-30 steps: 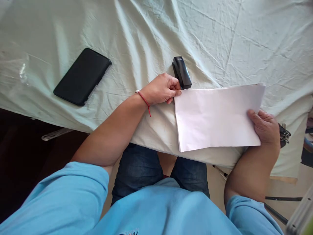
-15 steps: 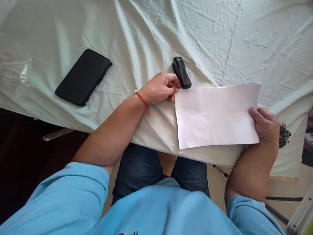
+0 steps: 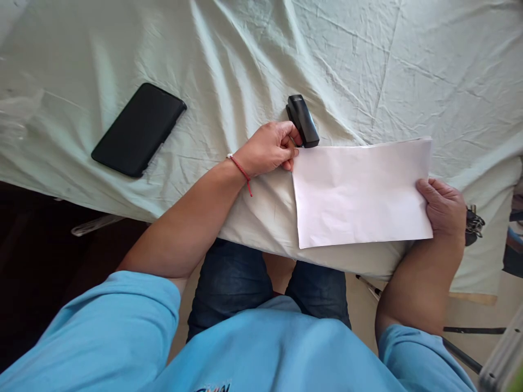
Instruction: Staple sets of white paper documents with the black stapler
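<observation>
A stack of white paper (image 3: pixel 362 190) lies near the front edge of a table covered with a pale green cloth (image 3: pixel 253 60). My right hand (image 3: pixel 443 209) grips the stack's right end, thumb on top. My left hand (image 3: pixel 269 147) rests at the stack's top left corner, fingers curled and touching a small black stapler (image 3: pixel 302 120) that lies on the cloth, its near end meeting the paper's corner. A red string bracelet is on my left wrist.
A black phone (image 3: pixel 138 129) lies face down on the cloth at the left. Clear plastic (image 3: pixel 18 111) sits at the far left edge. A bunch of keys (image 3: pixel 474 220) hangs by my right hand. My knees are under the table edge.
The paper stack has shifted slightly left and up, and my right hand moved with it. My left hand stays at the stapler and paper corner.
</observation>
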Demonstrator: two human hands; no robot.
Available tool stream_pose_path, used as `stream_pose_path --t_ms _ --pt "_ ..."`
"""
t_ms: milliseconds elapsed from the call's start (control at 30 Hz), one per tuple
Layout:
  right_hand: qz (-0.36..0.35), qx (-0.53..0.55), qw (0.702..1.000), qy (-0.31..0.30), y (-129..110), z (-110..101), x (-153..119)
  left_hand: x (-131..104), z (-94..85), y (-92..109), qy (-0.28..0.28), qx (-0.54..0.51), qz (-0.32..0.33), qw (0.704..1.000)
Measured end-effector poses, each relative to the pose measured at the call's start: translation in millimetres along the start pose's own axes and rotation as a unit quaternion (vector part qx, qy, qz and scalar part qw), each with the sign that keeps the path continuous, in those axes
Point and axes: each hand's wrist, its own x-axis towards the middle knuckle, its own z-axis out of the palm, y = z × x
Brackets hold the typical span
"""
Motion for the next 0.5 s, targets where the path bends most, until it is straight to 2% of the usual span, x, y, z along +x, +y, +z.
stream_pose_path --t_ms 167,267,367,500 --pt "0.02 0.002 1.0 -0.005 1.4 -2.8 1.0 0.2 -0.1 -1.3 -0.006 -0.016 -0.037 0.999" --pt "0.029 -0.001 1.0 -0.008 2.0 -4.3 1.4 0.4 1.6 -6.0 0.009 -0.011 -0.025 1.0" --pt "0.036 -0.003 0.999 -0.003 2.6 -4.3 1.9 0.7 5.0 -8.7 0.049 0.011 0.003 0.999" --pt "0.033 0.005 0.999 0.004 3.0 -3.2 2.1 -0.4 11.2 -2.5 0.117 0.034 0.006 0.993"
